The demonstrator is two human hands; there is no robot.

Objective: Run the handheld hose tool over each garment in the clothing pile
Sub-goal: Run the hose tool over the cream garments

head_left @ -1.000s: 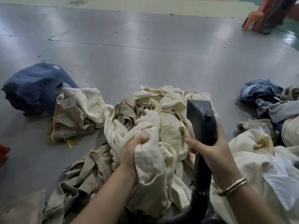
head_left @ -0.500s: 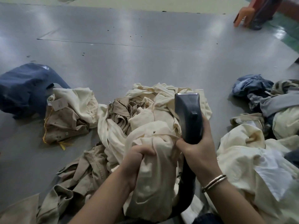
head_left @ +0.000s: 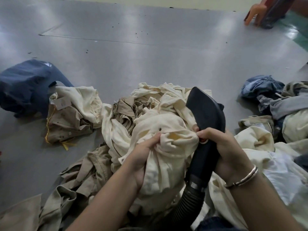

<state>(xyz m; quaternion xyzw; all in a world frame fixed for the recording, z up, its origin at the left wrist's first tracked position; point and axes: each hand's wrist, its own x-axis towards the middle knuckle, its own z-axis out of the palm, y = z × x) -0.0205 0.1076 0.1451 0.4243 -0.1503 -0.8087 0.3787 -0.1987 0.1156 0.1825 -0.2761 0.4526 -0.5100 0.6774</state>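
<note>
Grey floor [head_left: 150, 55], glossy and speckled, carries the clothing in loose heaps: a navy bundle [head_left: 25, 87] far left, tan trousers [head_left: 66, 124] beside it, denim pieces [head_left: 263, 89] at right, and a chair's legs [head_left: 255, 15] at the top right corner. Cream garment [head_left: 166, 147] sits centre, bunched up off the pile [head_left: 150, 104]. Left hand [head_left: 143, 155] clenches a fold of that cloth, thumb on top. Right hand [head_left: 223, 147] is wrapped round the neck of the black hose tool [head_left: 206, 114]; its fingertips also seem to nip the cloth's edge (not certain). Tool's long axis runs from the ribbed hose [head_left: 185, 205] near the body up and away, leaning slightly left, with the flat head just beyond and right of the held fold. Judgement: the garment lies directly left of the tool head, touching or nearly so; the coming pass likely needs the head tipped left onto the cloth while the left hand keeps it taut. Bangle [head_left: 241, 177] on right wrist.
</note>
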